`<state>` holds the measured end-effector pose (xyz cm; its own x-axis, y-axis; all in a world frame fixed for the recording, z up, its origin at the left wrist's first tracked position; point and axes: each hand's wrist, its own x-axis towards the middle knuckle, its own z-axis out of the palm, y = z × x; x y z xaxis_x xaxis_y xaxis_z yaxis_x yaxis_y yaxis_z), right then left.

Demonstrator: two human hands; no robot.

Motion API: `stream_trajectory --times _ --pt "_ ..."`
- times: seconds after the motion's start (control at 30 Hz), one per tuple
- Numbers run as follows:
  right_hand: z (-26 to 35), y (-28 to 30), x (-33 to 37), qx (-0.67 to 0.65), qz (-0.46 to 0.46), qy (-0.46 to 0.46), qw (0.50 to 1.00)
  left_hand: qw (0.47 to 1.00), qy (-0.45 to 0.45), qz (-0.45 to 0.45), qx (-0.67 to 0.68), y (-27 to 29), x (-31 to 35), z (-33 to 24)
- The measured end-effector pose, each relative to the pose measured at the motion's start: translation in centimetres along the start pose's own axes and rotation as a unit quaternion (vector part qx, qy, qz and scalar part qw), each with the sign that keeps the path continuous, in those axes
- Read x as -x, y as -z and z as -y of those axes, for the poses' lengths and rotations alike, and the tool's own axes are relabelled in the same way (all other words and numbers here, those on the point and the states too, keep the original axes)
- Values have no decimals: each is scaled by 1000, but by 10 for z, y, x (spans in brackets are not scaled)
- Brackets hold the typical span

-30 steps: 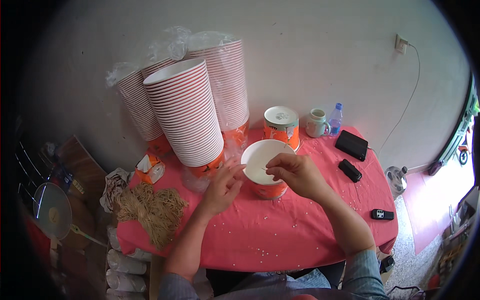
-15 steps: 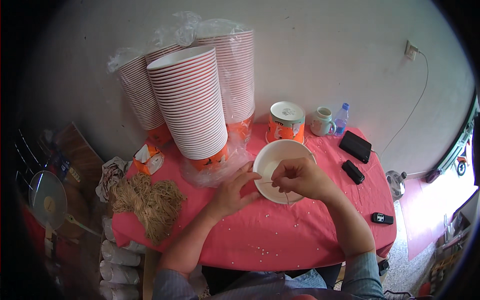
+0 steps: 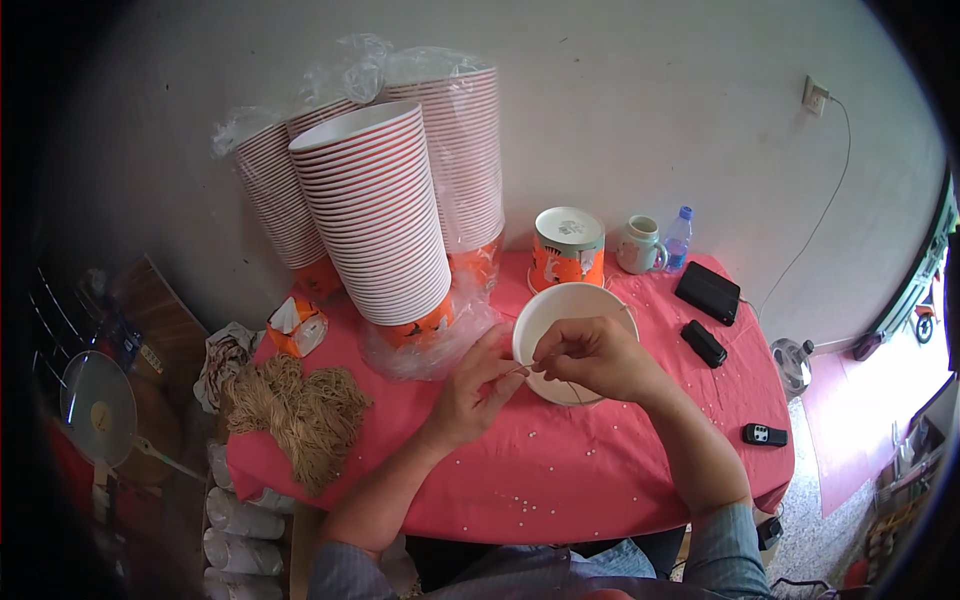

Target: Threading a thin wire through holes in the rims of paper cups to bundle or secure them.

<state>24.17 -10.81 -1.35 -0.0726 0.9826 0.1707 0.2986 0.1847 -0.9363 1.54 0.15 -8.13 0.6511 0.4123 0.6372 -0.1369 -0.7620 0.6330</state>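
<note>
A white paper bucket [image 3: 565, 298] stands mouth up in front of me on the red-covered table, its inside partly hidden by my hands. My right hand [image 3: 600, 358] is over the bucket's mouth, fingertips pinched on a thin tan cord [image 3: 523, 370]. Beside the near left rim, my left hand [image 3: 474, 392] has its thumb and index finger closed on the same cord. A strand also hangs below the right fingers against the bucket. To the left lies a bundle of similar tan cord [image 3: 315, 415].
Tall nested stacks of paper buckets [image 3: 375, 220] stand at the back left, some in clear plastic. Behind my bucket are an upturned orange bucket [image 3: 567, 262], a mug [image 3: 640, 248] and a bottle [image 3: 678, 238]. Black items [image 3: 709, 293] lie right; small white bits dot the cloth [image 3: 480, 490].
My left thumb and index finger, apart before, have come together on the cord. The right hand has shifted slightly left toward them. The view has moved a little.
</note>
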Motion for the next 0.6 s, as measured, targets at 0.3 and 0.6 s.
stream_trajectory --times 0.3,0.6 --pt "17 -5 4 120 -23 50 991 1000 -6 -20 -10 3 0 -16" --pt "0 -18 -1 192 -34 109 975 999 13 -29 13 2 2 -20"
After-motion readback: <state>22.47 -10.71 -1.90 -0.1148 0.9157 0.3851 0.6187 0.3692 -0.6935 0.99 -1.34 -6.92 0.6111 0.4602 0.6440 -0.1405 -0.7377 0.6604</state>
